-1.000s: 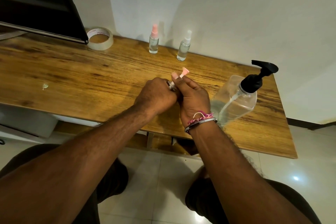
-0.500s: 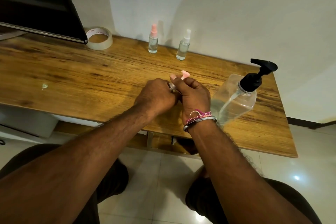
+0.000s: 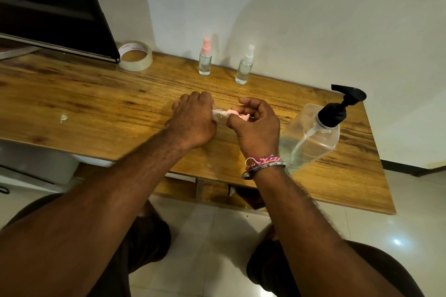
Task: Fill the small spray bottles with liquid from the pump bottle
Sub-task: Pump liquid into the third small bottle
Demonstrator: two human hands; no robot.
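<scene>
Head view: wooden table point(image 3: 96, 103) against a white wall, tiled floor below. Tape roll point(image 3: 135, 55) and dark screen point(image 3: 48, 7) upper left. Two capped spray bottles point(image 3: 205, 60) point(image 3: 244, 66) stand at the wall, upper centre. Pump bottle point(image 3: 313, 137) tilts at right. At centre, left hand point(image 3: 193, 120) grips a small clear bottle point(image 3: 218, 114) held sideways; right hand point(image 3: 258, 128) pinches its pink sprayer top point(image 3: 235, 113).
</scene>
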